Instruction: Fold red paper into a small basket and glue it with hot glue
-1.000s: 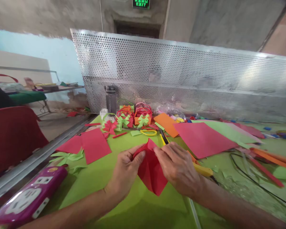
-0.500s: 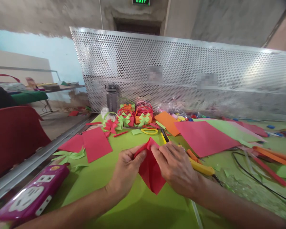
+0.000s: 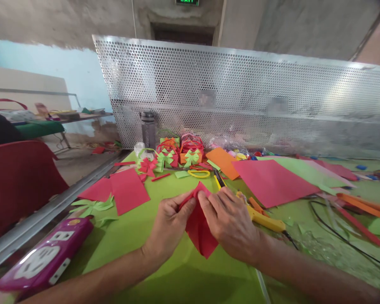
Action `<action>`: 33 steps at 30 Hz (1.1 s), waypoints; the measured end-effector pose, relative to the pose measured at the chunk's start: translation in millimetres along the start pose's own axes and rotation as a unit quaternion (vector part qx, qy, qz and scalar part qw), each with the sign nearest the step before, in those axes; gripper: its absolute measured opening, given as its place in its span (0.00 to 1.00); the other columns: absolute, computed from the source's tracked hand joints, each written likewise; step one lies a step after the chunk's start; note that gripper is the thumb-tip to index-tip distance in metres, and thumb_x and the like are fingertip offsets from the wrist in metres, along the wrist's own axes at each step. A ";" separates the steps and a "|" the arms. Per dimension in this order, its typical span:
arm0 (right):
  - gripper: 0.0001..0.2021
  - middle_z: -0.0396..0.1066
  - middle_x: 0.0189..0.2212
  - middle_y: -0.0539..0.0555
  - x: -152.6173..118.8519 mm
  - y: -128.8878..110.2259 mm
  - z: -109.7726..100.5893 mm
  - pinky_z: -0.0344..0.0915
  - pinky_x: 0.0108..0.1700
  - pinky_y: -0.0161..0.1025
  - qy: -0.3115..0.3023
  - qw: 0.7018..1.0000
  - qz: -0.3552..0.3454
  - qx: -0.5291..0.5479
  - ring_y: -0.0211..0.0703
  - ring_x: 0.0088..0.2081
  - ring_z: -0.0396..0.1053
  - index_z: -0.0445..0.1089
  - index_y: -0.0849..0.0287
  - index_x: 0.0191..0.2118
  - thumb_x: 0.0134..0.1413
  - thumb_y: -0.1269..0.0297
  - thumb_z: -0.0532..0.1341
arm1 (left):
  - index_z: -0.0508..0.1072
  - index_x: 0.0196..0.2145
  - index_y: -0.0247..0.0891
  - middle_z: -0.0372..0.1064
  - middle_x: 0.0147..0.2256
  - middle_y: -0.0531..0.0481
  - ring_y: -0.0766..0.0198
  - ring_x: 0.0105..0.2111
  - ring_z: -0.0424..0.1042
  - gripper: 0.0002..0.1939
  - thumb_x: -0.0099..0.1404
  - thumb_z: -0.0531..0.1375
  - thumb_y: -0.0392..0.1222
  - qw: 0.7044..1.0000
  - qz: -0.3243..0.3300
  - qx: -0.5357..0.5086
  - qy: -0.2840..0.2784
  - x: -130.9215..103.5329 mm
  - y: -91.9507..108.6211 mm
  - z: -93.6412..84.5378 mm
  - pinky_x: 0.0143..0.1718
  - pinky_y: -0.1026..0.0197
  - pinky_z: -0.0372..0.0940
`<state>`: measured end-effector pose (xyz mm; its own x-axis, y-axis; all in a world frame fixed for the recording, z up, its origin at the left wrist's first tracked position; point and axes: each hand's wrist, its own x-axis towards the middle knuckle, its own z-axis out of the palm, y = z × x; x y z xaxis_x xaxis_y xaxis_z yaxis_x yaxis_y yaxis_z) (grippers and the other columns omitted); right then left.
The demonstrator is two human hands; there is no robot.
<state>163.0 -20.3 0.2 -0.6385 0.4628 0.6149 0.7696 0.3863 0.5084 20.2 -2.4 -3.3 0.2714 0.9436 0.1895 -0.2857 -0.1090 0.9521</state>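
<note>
Between my two hands is a folded piece of red paper (image 3: 202,232), held above the green tabletop with one corner pointing down. My left hand (image 3: 171,223) pinches its upper left edge between thumb and fingers. My right hand (image 3: 229,221) presses on the upper right part, its fingers bent over the fold near the top. Some of the paper is hidden behind my right fingers. Just beyond my right hand lie yellow-handled scissors (image 3: 200,173) and a yellow glue gun (image 3: 266,220) with a dark cord.
Small paper baskets with green bows (image 3: 191,157) stand at the back beside a grey bottle (image 3: 148,131). Red sheets (image 3: 129,191) lie left, a larger red sheet (image 3: 272,181) right. A purple power strip (image 3: 47,257) sits at the left edge. A perforated metal panel (image 3: 240,93) closes off the back.
My right fingers have shifted slightly along the top fold of the red paper. Both hands keep their grip, and the rest of the table looks the same.
</note>
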 end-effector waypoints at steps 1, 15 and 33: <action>0.17 0.69 0.28 0.59 -0.2 -0.8 0.3 0.61 0.37 0.48 -0.003 1.000 0.001 0.000 0.46 0.29 0.64 0.66 0.75 0.47 0.54 0.78 0.48 | 0.78 0.37 0.39 0.76 0.33 0.53 0.66 0.33 0.72 0.10 0.56 0.61 0.38 1.000 0.004 0.003 -0.003 0.2 -0.3 0.2 0.34 0.70 0.66; 0.20 0.69 0.32 0.62 1.9 -9.1 -4.4 0.64 0.35 0.46 -0.044 0.996 0.040 0.069 0.49 0.33 0.67 0.61 0.78 0.50 0.49 0.80 0.51 | 0.76 0.40 0.35 0.76 0.35 0.48 0.60 0.35 0.73 0.14 0.58 0.59 0.41 0.999 0.015 0.033 -0.025 0.5 0.6 1.2 0.31 0.67 0.67; 0.14 0.71 0.33 0.57 6.0 6.0 -10.2 0.65 0.34 0.40 -0.033 0.960 0.129 0.247 0.43 0.34 0.68 0.67 0.63 0.46 0.54 0.75 0.52 | 0.76 0.37 0.33 0.76 0.32 0.47 0.62 0.30 0.72 0.13 0.58 0.59 0.43 0.997 -0.017 0.068 -0.038 2.5 6.3 -5.9 0.28 0.67 0.65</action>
<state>163.8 -23.4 13.1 -0.4373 0.6368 0.6350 0.8177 0.5755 -0.0141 13.6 1.0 1.8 0.3488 0.9218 0.1693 -0.1496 -0.1235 0.9810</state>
